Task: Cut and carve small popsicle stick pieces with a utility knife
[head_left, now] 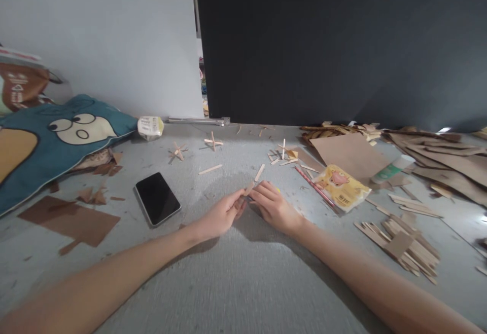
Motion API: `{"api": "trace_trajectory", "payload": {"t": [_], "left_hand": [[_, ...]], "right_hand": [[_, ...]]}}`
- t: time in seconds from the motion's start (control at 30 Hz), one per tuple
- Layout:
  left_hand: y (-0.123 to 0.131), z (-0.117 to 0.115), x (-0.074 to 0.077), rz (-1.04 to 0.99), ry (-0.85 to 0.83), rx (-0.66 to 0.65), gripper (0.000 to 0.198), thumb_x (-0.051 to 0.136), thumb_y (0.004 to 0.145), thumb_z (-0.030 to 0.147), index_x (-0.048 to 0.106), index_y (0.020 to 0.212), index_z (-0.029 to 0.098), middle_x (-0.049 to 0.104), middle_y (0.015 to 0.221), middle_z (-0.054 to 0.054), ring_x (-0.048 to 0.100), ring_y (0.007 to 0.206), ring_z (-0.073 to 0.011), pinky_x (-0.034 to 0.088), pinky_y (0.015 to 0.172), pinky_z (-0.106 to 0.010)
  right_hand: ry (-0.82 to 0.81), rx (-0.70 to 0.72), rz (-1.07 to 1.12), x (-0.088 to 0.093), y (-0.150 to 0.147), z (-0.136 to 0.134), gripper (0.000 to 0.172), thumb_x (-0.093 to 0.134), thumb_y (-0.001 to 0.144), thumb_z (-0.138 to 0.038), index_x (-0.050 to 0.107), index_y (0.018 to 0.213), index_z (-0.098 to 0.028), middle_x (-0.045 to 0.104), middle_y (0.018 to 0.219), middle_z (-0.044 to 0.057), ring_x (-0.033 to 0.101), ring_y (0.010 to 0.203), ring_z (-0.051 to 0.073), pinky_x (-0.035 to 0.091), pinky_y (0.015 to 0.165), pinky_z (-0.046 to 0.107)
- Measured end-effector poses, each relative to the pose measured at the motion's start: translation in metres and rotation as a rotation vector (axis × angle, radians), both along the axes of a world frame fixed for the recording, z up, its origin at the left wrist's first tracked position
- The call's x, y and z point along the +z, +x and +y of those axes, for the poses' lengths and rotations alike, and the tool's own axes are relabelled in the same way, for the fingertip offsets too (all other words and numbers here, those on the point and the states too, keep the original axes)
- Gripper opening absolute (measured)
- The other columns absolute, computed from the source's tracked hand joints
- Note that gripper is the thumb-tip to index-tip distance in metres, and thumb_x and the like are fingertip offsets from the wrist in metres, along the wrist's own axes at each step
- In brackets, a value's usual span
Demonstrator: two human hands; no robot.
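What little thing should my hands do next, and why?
Perhaps lay the craft stick held in your left hand across the lone stick beyond it on the table, because that one lies uncrossed, while the crossed sticks farther back already overlap.

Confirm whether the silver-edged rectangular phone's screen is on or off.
Looks off: the silver-edged rectangular phone lies face up, its screen uniformly black, no icons or glow. Asleep or powered down: cannot tell.

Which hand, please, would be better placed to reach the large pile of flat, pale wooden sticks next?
Probably the right hand: the pile lies on that side, and the left hand is farther away.
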State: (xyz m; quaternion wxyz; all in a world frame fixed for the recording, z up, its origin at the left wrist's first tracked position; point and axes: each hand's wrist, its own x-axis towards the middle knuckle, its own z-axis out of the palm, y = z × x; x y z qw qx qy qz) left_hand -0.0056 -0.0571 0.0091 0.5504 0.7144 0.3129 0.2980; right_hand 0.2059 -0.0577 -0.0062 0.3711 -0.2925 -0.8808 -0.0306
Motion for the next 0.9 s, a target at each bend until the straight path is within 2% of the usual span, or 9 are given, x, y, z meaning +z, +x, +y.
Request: {"api": "trace_trajectory", "payload": {"t": [0.13, 0.23, 0.37, 0.53, 0.7, 0.9], "left_hand": [[-0.002, -0.002, 0.003, -0.029, 0.012, 0.005, 0.045, 0.041, 0.105, 0.059, 0.058, 0.109, 0.018, 0.042, 0.072, 0.004, 0.039, 0.065, -0.0135, 0.035, 0.064, -0.028], [-0.001, -0.003, 0.000, -0.022, 0.028, 0.030, 0.040, 0.042, 0.106, 0.054, 0.059, 0.106, 0.018, 0.043, 0.072, 0.003, 0.042, 0.066, -0.0145, 0.039, 0.066, -0.029], [0.000, -0.002, -0.005, -0.011, -0.004, 0.059, 0.033, 0.045, 0.105, 0.046, 0.061, 0.114, 0.017, 0.046, 0.074, 0.002, 0.048, 0.072, -0.0165, 0.043, 0.071, -0.030], [0.000, -0.003, -0.004, -0.019, 0.028, 0.082, 0.034, 0.045, 0.105, 0.049, 0.062, 0.108, 0.019, 0.050, 0.077, 0.001, 0.048, 0.074, -0.0164, 0.045, 0.073, -0.031], [0.001, -0.002, -0.008, -0.028, 0.043, 0.093, 0.028, 0.047, 0.104, 0.039, 0.063, 0.116, 0.020, 0.055, 0.083, -0.002, 0.052, 0.080, -0.0178, 0.049, 0.080, -0.033], [-0.001, -0.005, -0.008, -0.004, 0.039, 0.076, 0.037, 0.041, 0.107, 0.043, 0.063, 0.124, 0.018, 0.065, 0.096, -0.007, 0.059, 0.087, -0.0194, 0.052, 0.088, -0.036]], "right_hand": [[0.008, 0.004, 0.013, 0.001, -0.001, 0.000, 0.036, 0.040, 0.109, -0.018, 0.062, 0.137, -0.019, 0.069, 0.097, 0.011, 0.058, 0.090, 0.026, 0.052, 0.079, 0.039], [0.041, -0.001, 0.006, 0.002, -0.001, -0.001, 0.034, 0.040, 0.109, -0.018, 0.062, 0.135, -0.019, 0.069, 0.097, 0.011, 0.058, 0.089, 0.026, 0.052, 0.078, 0.039], [0.056, 0.001, 0.000, 0.004, -0.001, -0.003, 0.031, 0.041, 0.109, -0.017, 0.066, 0.127, -0.019, 0.069, 0.097, 0.011, 0.058, 0.089, 0.025, 0.052, 0.077, 0.038], [0.037, 0.011, 0.020, 0.002, -0.001, -0.002, 0.035, 0.041, 0.108, -0.016, 0.062, 0.136, -0.019, 0.069, 0.098, 0.012, 0.057, 0.088, 0.025, 0.053, 0.078, 0.039], [0.057, 0.010, 0.012, 0.001, -0.001, -0.001, 0.029, 0.044, 0.107, -0.016, 0.065, 0.127, -0.018, 0.068, 0.095, 0.011, 0.057, 0.087, 0.026, 0.052, 0.076, 0.038], [0.034, 0.017, 0.018, 0.003, -0.001, -0.003, 0.032, 0.041, 0.109, -0.017, 0.063, 0.132, -0.017, 0.068, 0.096, 0.011, 0.056, 0.087, 0.025, 0.052, 0.077, 0.038]]}}
